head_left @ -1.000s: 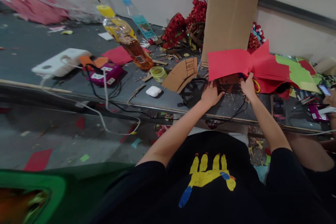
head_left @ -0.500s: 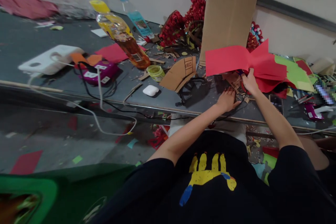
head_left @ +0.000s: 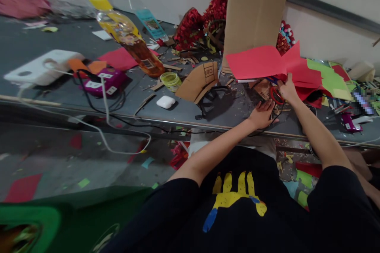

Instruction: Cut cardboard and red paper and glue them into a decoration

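Note:
My left hand (head_left: 263,115) lies flat with fingers stretched out near the table's front edge, beside a small piece of brown cardboard (head_left: 261,87). My right hand (head_left: 287,89) is closed at the lower edge of some folded red paper (head_left: 255,61), which it lifts above the tabletop. A red-handled tool (head_left: 276,95), like scissors, shows between the two hands; its far end is hidden. Left of the hands lies a cut cardboard piece (head_left: 197,81) with a dark, thin-framed object (head_left: 212,97) against it.
A tall cardboard panel (head_left: 257,12) leans at the back. To the left are a tilted tea bottle (head_left: 130,39), a small tub (head_left: 170,81), a white earbud case (head_left: 165,102) and a purple device (head_left: 103,83) with cables. Green paper (head_left: 329,77) and scraps lie right.
My right hand has shifted slightly, and the red paper's left part has changed its tilt. The red tool handles now show more clearly. The view has moved a little to the right.

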`<state>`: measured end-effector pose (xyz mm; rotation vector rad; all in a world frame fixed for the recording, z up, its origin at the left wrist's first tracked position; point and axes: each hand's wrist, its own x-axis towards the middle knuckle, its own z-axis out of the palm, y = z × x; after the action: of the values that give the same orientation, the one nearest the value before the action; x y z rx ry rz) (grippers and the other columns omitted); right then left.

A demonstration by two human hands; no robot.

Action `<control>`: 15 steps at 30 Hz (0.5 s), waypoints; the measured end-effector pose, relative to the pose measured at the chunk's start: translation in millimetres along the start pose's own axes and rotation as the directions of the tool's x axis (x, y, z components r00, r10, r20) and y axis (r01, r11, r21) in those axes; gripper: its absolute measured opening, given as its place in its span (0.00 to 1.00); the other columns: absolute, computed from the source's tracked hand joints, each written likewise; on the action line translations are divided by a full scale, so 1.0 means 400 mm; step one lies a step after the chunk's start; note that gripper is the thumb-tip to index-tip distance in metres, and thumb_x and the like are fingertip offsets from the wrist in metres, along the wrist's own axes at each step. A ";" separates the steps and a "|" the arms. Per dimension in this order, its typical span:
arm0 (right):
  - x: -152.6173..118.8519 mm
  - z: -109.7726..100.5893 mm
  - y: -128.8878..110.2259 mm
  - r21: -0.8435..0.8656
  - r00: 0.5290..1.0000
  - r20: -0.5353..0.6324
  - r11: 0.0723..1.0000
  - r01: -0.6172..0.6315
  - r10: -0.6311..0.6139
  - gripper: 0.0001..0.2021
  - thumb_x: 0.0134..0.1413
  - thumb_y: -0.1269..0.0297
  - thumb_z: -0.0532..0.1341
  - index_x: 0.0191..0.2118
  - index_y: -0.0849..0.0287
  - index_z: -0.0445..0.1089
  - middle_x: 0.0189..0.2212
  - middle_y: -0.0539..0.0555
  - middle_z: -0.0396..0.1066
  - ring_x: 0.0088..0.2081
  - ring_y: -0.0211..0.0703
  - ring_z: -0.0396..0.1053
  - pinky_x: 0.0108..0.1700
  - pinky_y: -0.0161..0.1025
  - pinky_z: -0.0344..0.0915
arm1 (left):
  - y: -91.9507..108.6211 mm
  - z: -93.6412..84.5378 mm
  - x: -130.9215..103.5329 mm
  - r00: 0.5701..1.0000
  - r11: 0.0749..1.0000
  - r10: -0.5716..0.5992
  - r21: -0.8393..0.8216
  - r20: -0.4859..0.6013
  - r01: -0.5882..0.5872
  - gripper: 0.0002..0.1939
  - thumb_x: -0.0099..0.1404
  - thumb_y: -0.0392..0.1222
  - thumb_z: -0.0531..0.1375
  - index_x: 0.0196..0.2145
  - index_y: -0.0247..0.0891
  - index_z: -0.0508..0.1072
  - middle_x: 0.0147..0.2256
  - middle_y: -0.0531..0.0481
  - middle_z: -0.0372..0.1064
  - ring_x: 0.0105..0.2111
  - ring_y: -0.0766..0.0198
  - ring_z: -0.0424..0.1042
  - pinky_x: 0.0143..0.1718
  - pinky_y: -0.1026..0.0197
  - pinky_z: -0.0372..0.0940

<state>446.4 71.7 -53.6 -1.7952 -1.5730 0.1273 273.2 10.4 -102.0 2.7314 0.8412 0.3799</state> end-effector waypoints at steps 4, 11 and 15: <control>-0.005 -0.022 -0.016 0.011 1.000 0.003 1.000 -0.023 0.023 0.14 0.57 0.58 0.53 0.46 0.58 0.53 0.39 0.58 0.69 0.40 0.50 0.70 0.44 0.49 0.65 | 0.018 -0.001 0.009 0.999 1.000 0.011 -0.017 0.035 -0.010 0.37 0.67 0.61 0.49 0.65 0.35 0.54 0.66 0.41 0.45 0.67 0.50 0.43 0.65 0.45 0.42; -0.002 -0.021 0.000 0.073 1.000 0.005 0.997 0.013 -0.014 0.16 0.60 0.55 0.51 0.49 0.58 0.53 0.39 0.59 0.69 0.41 0.52 0.70 0.45 0.54 0.66 | 0.025 0.005 0.002 0.999 0.998 0.048 -0.048 -0.016 -0.049 0.35 0.68 0.59 0.48 0.64 0.32 0.55 0.65 0.40 0.49 0.66 0.53 0.46 0.65 0.50 0.44; -0.002 -0.021 0.015 0.117 0.997 -0.004 0.990 0.082 -0.082 0.18 0.62 0.53 0.50 0.51 0.58 0.53 0.43 0.60 0.69 0.45 0.52 0.70 0.46 0.55 0.66 | 0.026 0.014 0.044 0.982 0.986 -0.164 -0.035 -0.089 0.161 0.41 0.67 0.60 0.49 0.64 0.22 0.51 0.66 0.31 0.43 0.67 0.48 0.40 0.66 0.48 0.41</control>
<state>455.7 67.5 -51.3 -1.6376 -1.6037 0.1774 294.2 11.4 -100.8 2.6137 1.0667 0.4815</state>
